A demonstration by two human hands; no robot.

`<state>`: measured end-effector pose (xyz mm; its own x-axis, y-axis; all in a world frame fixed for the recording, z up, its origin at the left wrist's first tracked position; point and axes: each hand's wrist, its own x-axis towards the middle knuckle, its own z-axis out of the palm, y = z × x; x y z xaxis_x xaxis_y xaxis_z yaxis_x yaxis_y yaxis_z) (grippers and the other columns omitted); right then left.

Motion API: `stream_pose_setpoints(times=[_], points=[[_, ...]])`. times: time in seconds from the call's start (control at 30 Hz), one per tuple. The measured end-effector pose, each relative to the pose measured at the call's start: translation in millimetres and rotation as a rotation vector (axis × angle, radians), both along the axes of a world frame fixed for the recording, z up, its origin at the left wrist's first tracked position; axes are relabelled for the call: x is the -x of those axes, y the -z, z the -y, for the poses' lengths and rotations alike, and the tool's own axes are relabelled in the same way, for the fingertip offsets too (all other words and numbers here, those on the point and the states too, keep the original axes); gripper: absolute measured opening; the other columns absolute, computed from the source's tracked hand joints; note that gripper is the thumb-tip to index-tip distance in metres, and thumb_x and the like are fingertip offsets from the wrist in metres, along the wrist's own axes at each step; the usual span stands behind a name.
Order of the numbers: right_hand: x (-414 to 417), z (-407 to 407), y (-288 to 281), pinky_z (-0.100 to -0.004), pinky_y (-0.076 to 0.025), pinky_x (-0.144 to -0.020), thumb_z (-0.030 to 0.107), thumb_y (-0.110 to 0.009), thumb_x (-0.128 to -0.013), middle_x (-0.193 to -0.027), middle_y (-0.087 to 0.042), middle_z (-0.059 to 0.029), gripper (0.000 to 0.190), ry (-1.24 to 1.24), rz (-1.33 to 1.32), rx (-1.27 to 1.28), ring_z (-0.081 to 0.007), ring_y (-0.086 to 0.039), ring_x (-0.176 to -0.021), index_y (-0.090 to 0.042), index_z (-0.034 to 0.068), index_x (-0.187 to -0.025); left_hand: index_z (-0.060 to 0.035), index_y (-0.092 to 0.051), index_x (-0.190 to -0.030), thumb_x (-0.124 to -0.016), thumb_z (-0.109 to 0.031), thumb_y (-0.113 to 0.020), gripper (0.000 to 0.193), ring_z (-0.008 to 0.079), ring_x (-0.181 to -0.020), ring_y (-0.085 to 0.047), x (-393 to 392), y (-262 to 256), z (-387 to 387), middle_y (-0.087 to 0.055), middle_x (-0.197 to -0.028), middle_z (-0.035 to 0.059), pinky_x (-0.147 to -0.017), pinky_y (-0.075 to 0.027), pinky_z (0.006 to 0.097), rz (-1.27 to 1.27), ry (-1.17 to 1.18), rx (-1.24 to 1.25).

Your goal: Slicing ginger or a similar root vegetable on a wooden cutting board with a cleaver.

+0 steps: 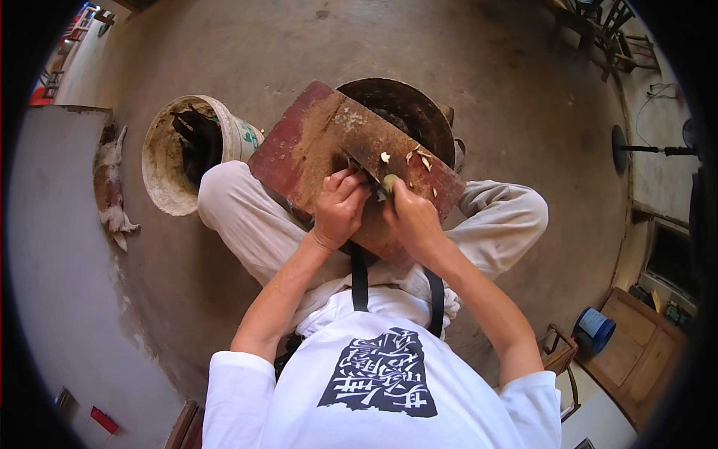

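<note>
A worn, reddish-brown wooden board [305,134] lies slanted in front of me between my knees. On its left-middle part my left hand [340,209] has its fingers pinched together beside a dark, thin blade-like piece [362,163]; whether it holds this piece is hidden. My right hand [412,216] is closed around a small yellowish-green rounded object [389,182], perhaps a handle end, close to the left fingers. Several pale chips or peelings [424,161] lie on the board's right part, and a white bit [385,157] lies near its middle.
Behind the board stands a dark round tub [415,92]. Left of my knee is a dirty white plastic bucket [152,151] with dark contents. A cat [109,185] lies by the wall at left. Wooden chairs [608,33] stand far right, a blue bucket [595,331] lower right.
</note>
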<state>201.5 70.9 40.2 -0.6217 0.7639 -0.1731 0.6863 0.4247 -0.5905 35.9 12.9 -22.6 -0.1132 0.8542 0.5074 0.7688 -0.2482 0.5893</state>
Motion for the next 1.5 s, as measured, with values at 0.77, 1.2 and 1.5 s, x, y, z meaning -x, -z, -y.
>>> stream_pose_setpoints(times=[0.77, 1.2, 1.5], points=[[17.0, -5.5, -2.0, -0.0517, -0.051, -0.064, 0.013, -0.058, -0.091, -0.079, -0.064, -0.0256, 0.020, 0.024, 0.013, 0.011, -0.0444, -0.065, -0.075, -0.048, -0.001, -0.101, -0.0028, -0.068, -0.092, -0.076, -0.002, -0.065, 0.017, 0.0309, -0.102, -0.057, 1.8, 2.3, 2.7, -0.064, -0.106, 0.0082, -0.087, -0.048, 0.0400, 0.033, -0.060, 0.006], [13.9, -7.2, 4.8, -0.0534, -0.052, -0.063, 0.011, -0.057, -0.090, -0.080, -0.065, -0.0257, 0.018, 0.039, -0.021, 0.020, -0.0449, -0.065, -0.072, -0.049, -0.001, -0.101, -0.0023, -0.070, -0.095, -0.072, 0.002, -0.063, 0.025, 0.0324, -0.106, -0.057, 3.2, -2.8, 9.6, -0.062, -0.108, 0.0096, -0.091, -0.049, 0.0404, 0.044, -0.045, 0.046], [-1.1, 7.8, -26.3, -0.0521, -0.052, -0.062, 0.009, -0.056, -0.087, -0.079, -0.064, -0.0255, 0.020, -0.040, -0.007, -0.026, -0.0453, -0.064, -0.072, -0.045, -0.001, -0.101, -0.0036, -0.071, -0.099, -0.070, 0.003, -0.061, 0.031, 0.0314, -0.106, -0.057, 10.1, -5.9, 4.6, -0.063, -0.111, 0.0090, -0.090, -0.052, 0.0388, 0.027, -0.008, -0.007]])
